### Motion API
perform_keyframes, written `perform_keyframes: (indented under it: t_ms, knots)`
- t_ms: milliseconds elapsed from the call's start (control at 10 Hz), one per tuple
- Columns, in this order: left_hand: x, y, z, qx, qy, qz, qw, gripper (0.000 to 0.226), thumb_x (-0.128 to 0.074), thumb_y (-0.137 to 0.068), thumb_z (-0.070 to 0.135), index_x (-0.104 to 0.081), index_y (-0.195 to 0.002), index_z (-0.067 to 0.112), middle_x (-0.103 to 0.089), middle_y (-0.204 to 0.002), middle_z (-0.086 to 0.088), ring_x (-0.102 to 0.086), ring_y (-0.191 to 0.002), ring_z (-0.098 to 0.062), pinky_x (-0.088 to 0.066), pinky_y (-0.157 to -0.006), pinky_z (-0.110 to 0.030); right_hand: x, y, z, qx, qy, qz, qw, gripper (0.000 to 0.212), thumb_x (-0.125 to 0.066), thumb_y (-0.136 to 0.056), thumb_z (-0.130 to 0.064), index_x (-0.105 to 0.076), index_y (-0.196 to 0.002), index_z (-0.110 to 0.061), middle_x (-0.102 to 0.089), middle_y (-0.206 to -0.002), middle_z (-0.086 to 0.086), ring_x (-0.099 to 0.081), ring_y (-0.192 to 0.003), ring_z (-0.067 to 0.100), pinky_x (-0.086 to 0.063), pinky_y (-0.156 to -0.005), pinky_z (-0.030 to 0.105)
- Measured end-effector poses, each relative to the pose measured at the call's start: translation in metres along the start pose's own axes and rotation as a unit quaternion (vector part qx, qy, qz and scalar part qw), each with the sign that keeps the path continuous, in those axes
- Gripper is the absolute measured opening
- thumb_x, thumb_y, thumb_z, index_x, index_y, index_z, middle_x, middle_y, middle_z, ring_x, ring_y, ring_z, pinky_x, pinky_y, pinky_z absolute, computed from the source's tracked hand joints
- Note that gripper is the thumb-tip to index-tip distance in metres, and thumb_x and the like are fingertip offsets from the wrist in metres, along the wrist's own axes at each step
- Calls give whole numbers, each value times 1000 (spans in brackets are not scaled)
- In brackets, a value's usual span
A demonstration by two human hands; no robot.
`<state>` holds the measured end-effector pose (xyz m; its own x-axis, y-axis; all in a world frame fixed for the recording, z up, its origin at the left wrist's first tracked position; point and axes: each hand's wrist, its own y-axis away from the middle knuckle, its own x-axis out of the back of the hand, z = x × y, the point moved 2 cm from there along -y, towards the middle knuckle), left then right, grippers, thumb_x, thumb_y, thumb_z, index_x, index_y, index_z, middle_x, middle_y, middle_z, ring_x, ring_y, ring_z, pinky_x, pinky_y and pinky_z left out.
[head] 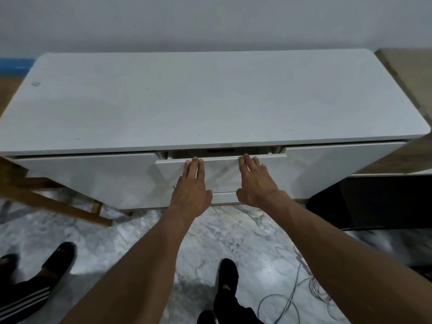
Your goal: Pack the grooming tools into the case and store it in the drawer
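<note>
A white cabinet (210,97) stands against the wall. Its middle drawer (222,170) juts out a little, leaving a narrow dark gap under the top. A dark shape shows in that gap; I cannot tell what it is. My left hand (190,188) lies flat on the drawer front, fingers straight and pointing up to its top edge. My right hand (253,181) lies flat beside it on the same front, fingertips at the top edge. Neither hand holds anything. No grooming tools or case are visible on the cabinet top.
A wooden frame (58,202) leans at the cabinet's lower left. A dark box (374,202) stands on the floor at the right. Loose cables (304,288) lie on the marble floor. My feet in black shoes and another person's foot (58,258) are below.
</note>
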<state>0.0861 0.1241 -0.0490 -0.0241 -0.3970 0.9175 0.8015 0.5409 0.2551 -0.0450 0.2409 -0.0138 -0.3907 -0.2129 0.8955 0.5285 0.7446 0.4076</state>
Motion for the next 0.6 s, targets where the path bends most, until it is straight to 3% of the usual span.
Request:
perform_keyframes:
  t_ms: [300,500,600]
  knots:
    - [3,-29,-2,6,-1,14,1000,90,-53,-94,36,6,-154,5,7,-163,-8,10,-151,-26,-20,-121,-43,6,-27,4,13,-20,27,999,95,-60,-82,-23,-1,-153,-3,-4,-161,12,0,-149,36,-11,-121,47]
    - [8,-33,-6,7,-12,-30,999,89,-49,-96,43,8,-154,9,11,-163,-4,13,-150,-24,-21,-119,-47,6,-26,9,25,-18,2,1000,97,-61,-83,-25,4,-153,-5,3,-162,9,5,-150,34,-12,-120,50]
    - [28,-27,-1,25,80,-65,994,77,-37,-99,53,0,-156,17,5,-164,-1,6,-151,-20,-13,-121,-46,25,-21,15,26,-70,-36,997,88,-59,-90,-33,-5,-154,-7,-5,-164,8,-8,-151,28,-18,-120,46]
